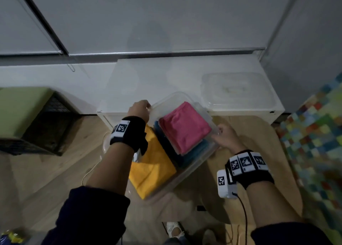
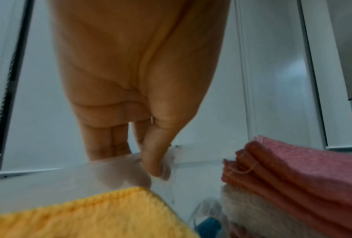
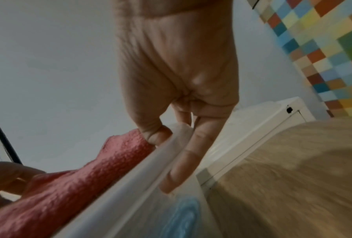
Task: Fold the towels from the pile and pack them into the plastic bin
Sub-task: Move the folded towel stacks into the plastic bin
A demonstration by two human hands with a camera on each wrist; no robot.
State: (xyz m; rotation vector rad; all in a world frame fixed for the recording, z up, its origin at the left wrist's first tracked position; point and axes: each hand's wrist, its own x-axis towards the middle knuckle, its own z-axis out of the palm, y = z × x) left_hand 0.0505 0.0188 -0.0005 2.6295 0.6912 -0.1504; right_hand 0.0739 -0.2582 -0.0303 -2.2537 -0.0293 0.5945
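a person's two hands hold a clear plastic bin [image 1: 187, 172] tilted in the air in front of a low white bench [image 1: 148, 81], above a wooden floor [image 1: 55, 161]. the left hand [image 1: 139, 108] grips the bin's far left rim, thumb [image 2: 154, 157] inside the wall and fingers [image 2: 101, 141] curled over the outside, as the left wrist view shows. the right hand [image 1: 224, 136] grips the opposite rim, thumb [image 3: 156, 135] hooked over the edge beside the cloth and fingers [image 3: 185, 154] stretched down the outer wall.

the bin holds folded towels: a pink towel [image 1: 184, 128] sits on top of a stack at the far end, with a blue towel [image 1: 194, 152] under it, and a yellow towel [image 1: 153, 163] fills the near end beside that stack. in the left wrist view a pale layer [image 2: 252, 214] shows beneath the pink folds [image 2: 293, 169], and the yellow cloth [image 2: 89, 214] lies just below the gripping thumb. through the bin's wall in the right wrist view the blue cloth [image 3: 183, 215] shows as a blur.

on the bench behind, to the right, lies a clear lid [image 1: 236, 89], apart from the bin. a dark crate with a green top [image 1: 33, 118] stands on the floor at left, and a rug of many coloured squares [image 1: 318, 130] lies at right. both wrists wear black bands bearing printed markers [image 1: 122, 128].
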